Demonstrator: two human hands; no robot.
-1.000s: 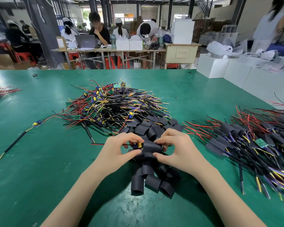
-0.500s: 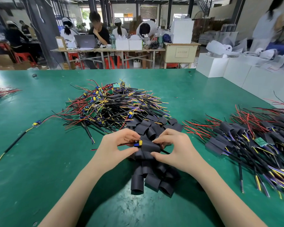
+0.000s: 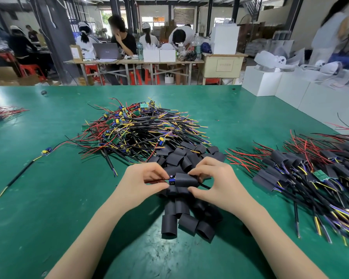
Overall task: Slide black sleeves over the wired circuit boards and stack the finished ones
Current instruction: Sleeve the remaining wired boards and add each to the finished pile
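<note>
My left hand (image 3: 144, 181) pinches the exposed end of a wired circuit board (image 3: 171, 181), where blue and yellow parts show. My right hand (image 3: 216, 181) grips a black sleeve (image 3: 184, 179) that covers most of that board. A black lead sticks out of the sleeve's right end under my right fingers. Both hands hover over a heap of loose black sleeves (image 3: 181, 216). Behind them lies a tangled pile of bare wired boards (image 3: 137, 129). A stack of sleeved boards (image 3: 310, 176) lies at the right.
The green table (image 3: 48, 198) carries one stray wired board (image 3: 45, 152) at the left and a small wire bundle (image 3: 0, 112) at the far left edge. White boxes (image 3: 290, 91) line the table's right rear. People sit at benches beyond the far edge.
The sleeve has slid further left over the board, so less of the board shows. Both hands stay in nearly the same place.
</note>
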